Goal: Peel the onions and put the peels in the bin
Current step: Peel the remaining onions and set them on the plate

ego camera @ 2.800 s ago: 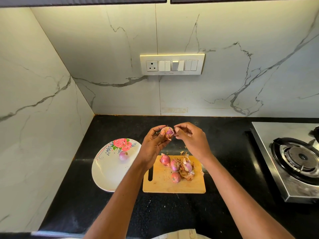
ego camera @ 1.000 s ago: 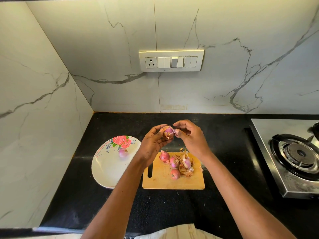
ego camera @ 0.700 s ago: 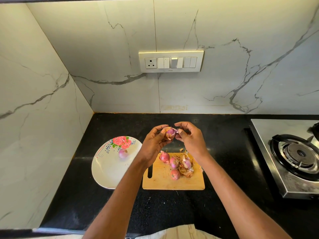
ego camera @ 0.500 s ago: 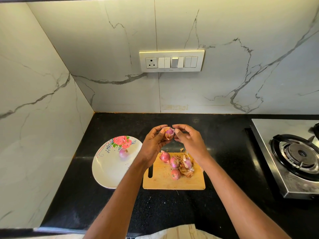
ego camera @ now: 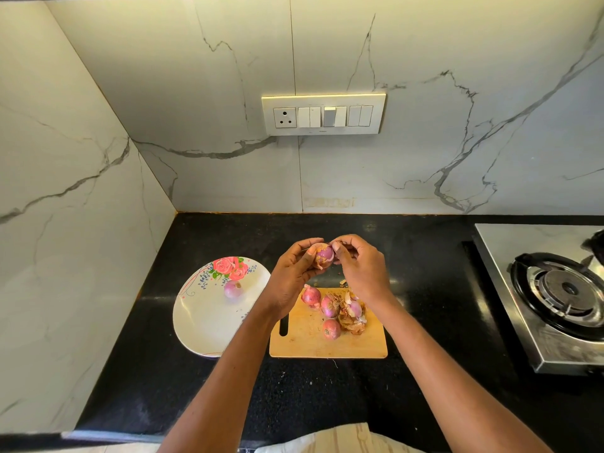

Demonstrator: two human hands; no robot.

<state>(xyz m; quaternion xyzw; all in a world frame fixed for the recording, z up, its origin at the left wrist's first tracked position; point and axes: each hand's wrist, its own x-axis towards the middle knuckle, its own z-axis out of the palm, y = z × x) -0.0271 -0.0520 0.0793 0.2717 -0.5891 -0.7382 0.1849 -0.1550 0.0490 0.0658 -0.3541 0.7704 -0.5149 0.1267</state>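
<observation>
Both hands are raised above the far edge of the wooden cutting board (ego camera: 327, 341), which lies on the black countertop (ego camera: 202, 243). The left hand (ego camera: 292, 276) cradles a small red onion (ego camera: 324, 255), its fingers and thumb curled round the bulb. The right hand (ego camera: 361, 268) meets the onion from the other side, thumb and fingers pressed against its upper right; its fingertips appear to pinch at the skin there, though whether a strip of peel is actually gripped cannot be told at this size. The held onion shows glossy purple flesh on its upper face and a patch of dry orange-brown skin low on the left (partly peeled, in short). On the board sit three more onions: one at the far left (ego camera: 310, 295), one just beside it toward the centre (ego camera: 329, 305), and one nearer the person (ego camera: 331, 329). A heap of loose peels (ego camera: 353, 317) lies at the right of these, touching the centre onion, with a pale purple piece among the scraps. Left of the board, a white plate with a rose print (ego camera: 202, 322) carries a single peeled onion (ego camera: 232, 288) near its far rim. A steel gas stove (ego camera: 549, 305) stands at the right edge of the counter, well apart from the board. A switch panel (ego camera: 323, 114) is mounted on the marble wall behind.
</observation>
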